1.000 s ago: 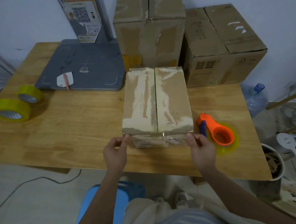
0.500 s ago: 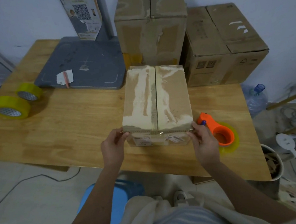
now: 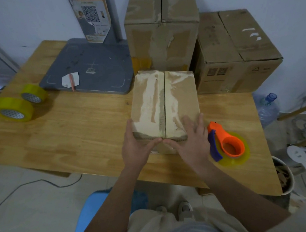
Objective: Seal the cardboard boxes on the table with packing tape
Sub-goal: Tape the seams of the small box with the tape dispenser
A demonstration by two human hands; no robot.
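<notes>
Head view: closed cardboard box (image 3: 164, 105) at the near edge of the counter (image 3: 74, 131), flaps meeting along a centre seam; contents not visible. Left hand (image 3: 136, 149) wraps the near left corner in a loose open grip; right hand (image 3: 192, 142) lies flat with fingers spread on the right flap, thumbs nearly meeting at the seam. Both hands hide the front face and its label. Orange tape dispenser (image 3: 226, 142) lies just right; two yellow tape rolls (image 3: 15, 109) far left. Half a second earlier, each hand pinched an outer front corner.
</notes>
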